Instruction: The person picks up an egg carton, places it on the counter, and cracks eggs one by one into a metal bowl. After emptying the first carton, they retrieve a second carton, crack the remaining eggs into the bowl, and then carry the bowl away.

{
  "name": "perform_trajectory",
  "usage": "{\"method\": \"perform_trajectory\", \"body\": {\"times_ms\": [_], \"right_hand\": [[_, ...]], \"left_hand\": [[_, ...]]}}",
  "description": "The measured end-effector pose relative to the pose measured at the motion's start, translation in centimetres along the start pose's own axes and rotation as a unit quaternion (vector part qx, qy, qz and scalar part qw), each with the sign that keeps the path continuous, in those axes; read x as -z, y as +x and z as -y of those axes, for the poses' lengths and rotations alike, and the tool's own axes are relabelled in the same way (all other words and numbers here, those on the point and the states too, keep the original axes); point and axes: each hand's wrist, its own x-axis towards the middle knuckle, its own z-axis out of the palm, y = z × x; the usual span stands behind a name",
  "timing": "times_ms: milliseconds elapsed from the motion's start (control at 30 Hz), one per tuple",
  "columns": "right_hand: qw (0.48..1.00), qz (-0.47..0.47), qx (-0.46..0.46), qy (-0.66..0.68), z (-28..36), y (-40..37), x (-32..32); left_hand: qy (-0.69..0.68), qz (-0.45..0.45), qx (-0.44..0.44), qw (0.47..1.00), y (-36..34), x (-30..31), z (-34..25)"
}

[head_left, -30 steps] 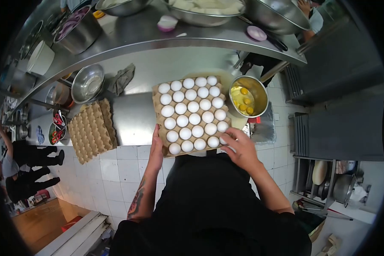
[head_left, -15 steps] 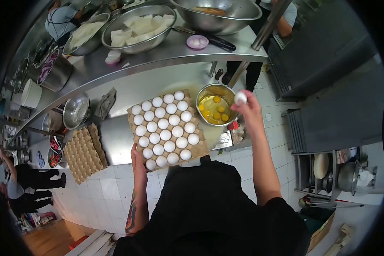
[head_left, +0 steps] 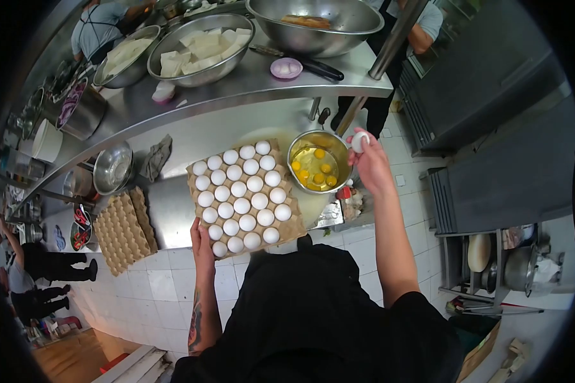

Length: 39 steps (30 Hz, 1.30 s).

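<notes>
In the head view my right hand (head_left: 372, 165) holds a white egg (head_left: 360, 142) between its fingertips, just beyond the right rim of a metal pot (head_left: 292, 148). Several yolks (head_left: 319, 154) float in clear egg white inside that pot. My left hand (head_left: 202, 247) grips the lower left edge of a cardboard egg tray (head_left: 294, 225), fingers along its side. Rows of white eggs (head_left: 241, 205) fill most of this tray, which lies on the steel counter and reaches its front edge. A few cups along its right side hold no egg.
Stacked bare egg cartons (head_left: 122, 230) overhang the counter's front edge at left. Behind them are a metal bowl (head_left: 114, 167) and a grey cloth (head_left: 156, 158). A raised steel shelf (head_left: 217, 102) carries bowls of white blocks (head_left: 201, 54) and a black-handled knife (head_left: 322, 69). Other people stand beyond.
My right hand with the egg has moved slightly up and away from the pot. My left hand stays at the tray, its fingers a little more bent. The whole view has shifted slightly.
</notes>
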Motion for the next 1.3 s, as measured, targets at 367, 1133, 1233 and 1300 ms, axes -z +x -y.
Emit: {"method": "perform_trajectory", "body": {"times_ms": [367,1133,1233,1300], "right_hand": [[0.839,0.065,0.147,-0.521,-2.3,0.2,-3.7],[0.507,-0.159,0.253,-0.808,0.3,-5.1,7.3],[0.781,-0.011,0.121,-0.613,-0.3,-7.6,-2.7],[0.764,0.160,0.201,-0.592,-2.7,-9.0,-8.5]], "left_hand": [[-0.008,0.000,0.022,1.000,-0.3,0.0,-0.8],[0.000,-0.017,0.016,1.000,0.2,0.0,0.0],[0.006,-0.008,0.000,1.000,0.5,0.0,0.5],[0.031,-0.009,-0.033,0.999,1.7,1.1,3.3]]}}
